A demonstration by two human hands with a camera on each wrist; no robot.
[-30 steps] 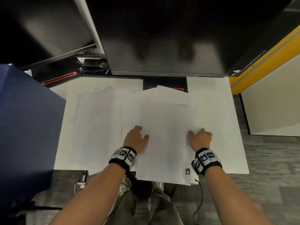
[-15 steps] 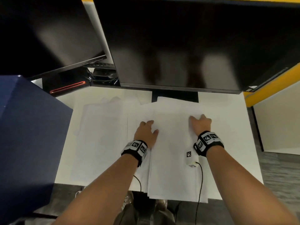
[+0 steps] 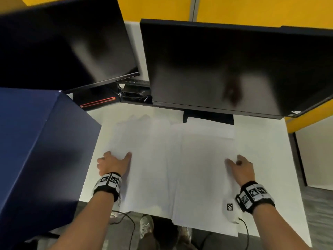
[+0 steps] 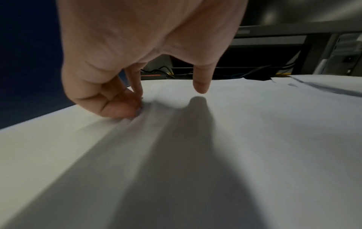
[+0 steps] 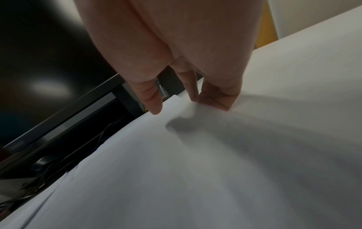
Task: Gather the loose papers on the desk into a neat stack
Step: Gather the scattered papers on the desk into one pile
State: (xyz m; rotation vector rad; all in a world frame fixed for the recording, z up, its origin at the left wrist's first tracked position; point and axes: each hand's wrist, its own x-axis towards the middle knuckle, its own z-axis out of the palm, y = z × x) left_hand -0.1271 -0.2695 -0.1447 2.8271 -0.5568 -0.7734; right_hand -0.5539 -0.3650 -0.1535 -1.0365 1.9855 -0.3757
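Note:
Several white papers lie spread over the white desk: a left group and an overlapping right group that hangs over the front edge. My left hand sits at the left edge of the left group. In the left wrist view its bent fingertips touch that paper edge and the thumb hovers above the sheet. My right hand is at the right edge of the right group. Its fingertips press that edge, with the thumb just over the paper. Neither hand grips a sheet.
Two dark monitors stand at the back; the right one's stand meets the papers' far edge. A tall blue partition borders the desk on the left. Cables lie behind. A small white tagged device rests by my right wrist.
Both hands have moved apart from the middle sheet, the left to the far left paper edge and the right to the right edge. The head view has tilted up.

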